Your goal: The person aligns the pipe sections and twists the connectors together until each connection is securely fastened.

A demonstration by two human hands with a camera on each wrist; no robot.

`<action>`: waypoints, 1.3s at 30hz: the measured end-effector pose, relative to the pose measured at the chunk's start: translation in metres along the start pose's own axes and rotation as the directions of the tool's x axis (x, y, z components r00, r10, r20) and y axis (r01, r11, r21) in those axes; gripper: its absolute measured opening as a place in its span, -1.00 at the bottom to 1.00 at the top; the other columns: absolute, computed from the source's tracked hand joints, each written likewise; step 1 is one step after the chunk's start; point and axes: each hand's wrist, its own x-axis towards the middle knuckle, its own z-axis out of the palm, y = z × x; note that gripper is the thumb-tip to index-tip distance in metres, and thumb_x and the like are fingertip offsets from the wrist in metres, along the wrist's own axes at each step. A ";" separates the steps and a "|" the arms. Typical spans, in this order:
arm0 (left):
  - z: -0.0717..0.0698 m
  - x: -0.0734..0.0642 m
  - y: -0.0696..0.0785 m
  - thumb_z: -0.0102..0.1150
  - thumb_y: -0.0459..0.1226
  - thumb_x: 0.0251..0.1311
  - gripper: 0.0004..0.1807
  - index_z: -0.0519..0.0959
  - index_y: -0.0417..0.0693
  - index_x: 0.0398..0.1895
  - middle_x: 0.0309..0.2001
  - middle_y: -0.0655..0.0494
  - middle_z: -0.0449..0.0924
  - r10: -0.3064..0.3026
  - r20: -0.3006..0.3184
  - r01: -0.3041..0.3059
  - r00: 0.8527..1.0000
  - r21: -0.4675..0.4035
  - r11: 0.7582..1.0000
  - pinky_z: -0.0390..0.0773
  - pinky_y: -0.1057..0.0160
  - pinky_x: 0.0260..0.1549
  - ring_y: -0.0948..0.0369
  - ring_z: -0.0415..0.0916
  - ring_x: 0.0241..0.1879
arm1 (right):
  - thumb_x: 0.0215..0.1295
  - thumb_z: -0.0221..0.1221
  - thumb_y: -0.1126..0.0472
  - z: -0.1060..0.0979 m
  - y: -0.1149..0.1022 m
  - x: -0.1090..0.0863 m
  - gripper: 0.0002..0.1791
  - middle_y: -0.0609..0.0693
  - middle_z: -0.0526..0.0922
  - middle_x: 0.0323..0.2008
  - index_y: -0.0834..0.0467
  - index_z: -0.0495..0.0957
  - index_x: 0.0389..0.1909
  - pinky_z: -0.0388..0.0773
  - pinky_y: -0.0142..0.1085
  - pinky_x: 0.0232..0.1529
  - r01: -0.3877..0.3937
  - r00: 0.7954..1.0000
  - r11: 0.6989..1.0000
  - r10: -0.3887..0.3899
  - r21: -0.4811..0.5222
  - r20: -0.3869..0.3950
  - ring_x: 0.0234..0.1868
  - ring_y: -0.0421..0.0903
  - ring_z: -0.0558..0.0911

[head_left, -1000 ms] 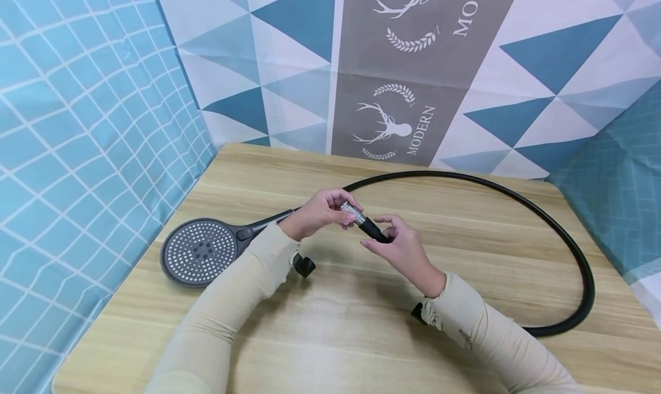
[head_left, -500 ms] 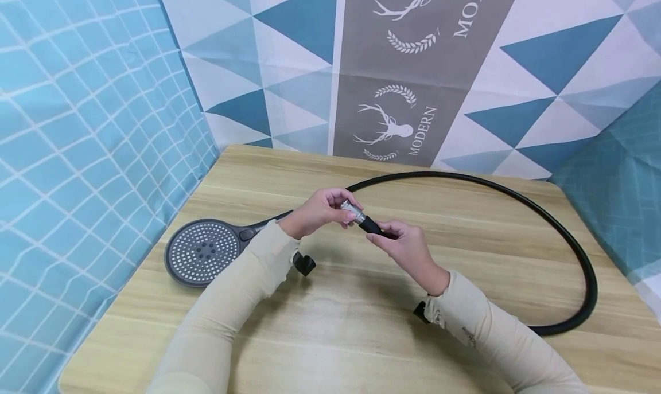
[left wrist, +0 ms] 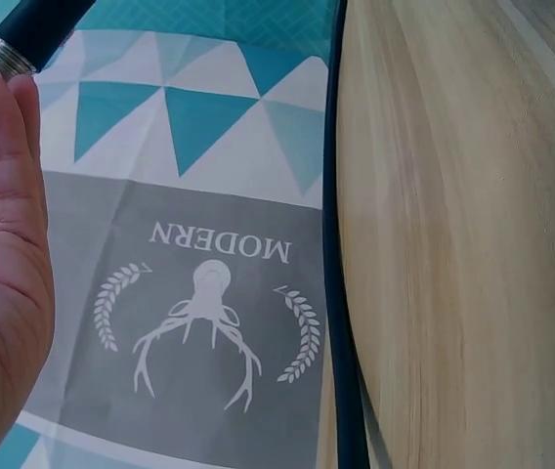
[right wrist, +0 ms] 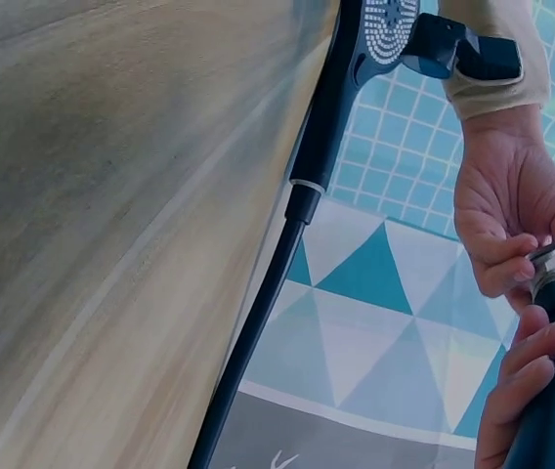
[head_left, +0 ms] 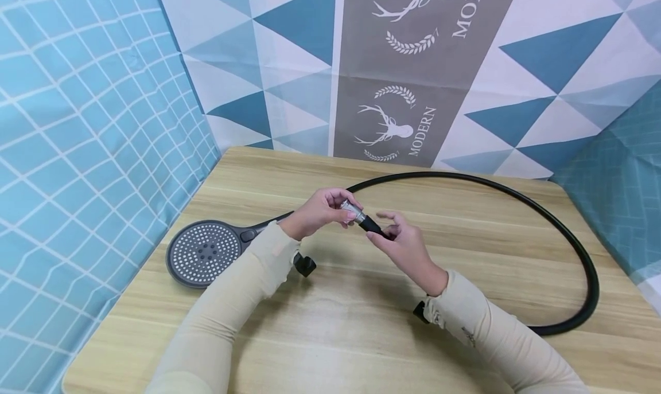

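Observation:
My left hand (head_left: 326, 208) pinches a silver metal fitting (head_left: 351, 211) between thumb and fingers above the table. This fitting sits on the black end sleeve of a shower hose (head_left: 560, 227). Just below the fitting, my right hand (head_left: 408, 246) holds the sleeve, its thumb along one side and the index finger raised. In the right wrist view, curled right fingers (right wrist: 527, 376) lie against the sleeve. The hose loops across the table to the handle of a dark grey shower head (head_left: 203, 253), lying face up at the left. My left forearm hides part of that handle.
A wooden table (head_left: 330, 336) lies beneath both hands. Patterned sheets with blue triangles (head_left: 299, 21) stand behind it, and a blue tile-pattern sheet (head_left: 77, 124) rises at the left. Black wrist mounts (head_left: 304, 265) stick out below the sleeves.
My right fingers have closed on the hose sleeve and then the index finger has lifted off again, the hand moving slightly up. My left hand stays on the fitting.

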 end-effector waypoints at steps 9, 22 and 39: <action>0.001 0.000 -0.002 0.08 -0.59 0.18 -0.68 0.65 0.02 -0.29 -0.35 0.15 0.66 0.008 0.000 -0.008 1.000 -0.014 1.000 0.58 0.34 -0.39 0.26 0.61 -0.42 | 0.00 0.40 0.46 -0.001 -0.001 -0.001 -0.67 0.17 0.65 -0.55 0.38 0.48 -0.24 0.44 -0.41 -0.52 -0.002 0.999 1.000 0.003 0.018 -0.034 -0.55 -0.22 0.56; -0.003 0.001 -0.002 0.11 -0.62 0.16 -0.60 0.68 0.12 -0.32 -0.34 0.15 0.69 0.044 0.058 -0.040 0.997 -0.063 0.997 0.59 0.36 -0.38 0.28 0.64 -0.41 | -0.11 0.40 0.55 0.001 0.002 0.000 -0.84 0.29 0.67 -0.52 0.44 0.64 -0.45 0.35 -0.52 -0.65 0.089 0.989 0.992 -0.078 0.086 -0.125 -0.61 -0.40 0.45; -0.009 -0.002 -0.010 0.43 -0.27 0.07 -0.84 0.68 0.16 -0.29 -0.26 0.24 0.69 0.112 0.119 -0.100 0.987 -0.100 0.990 0.57 0.40 -0.39 0.30 0.63 -0.37 | 0.14 0.34 0.38 -0.002 0.000 -0.004 -0.85 0.09 0.57 -0.66 0.41 0.70 -0.30 0.25 -0.42 -0.71 -0.013 1.000 0.992 0.013 0.125 -0.004 -0.70 -0.28 0.38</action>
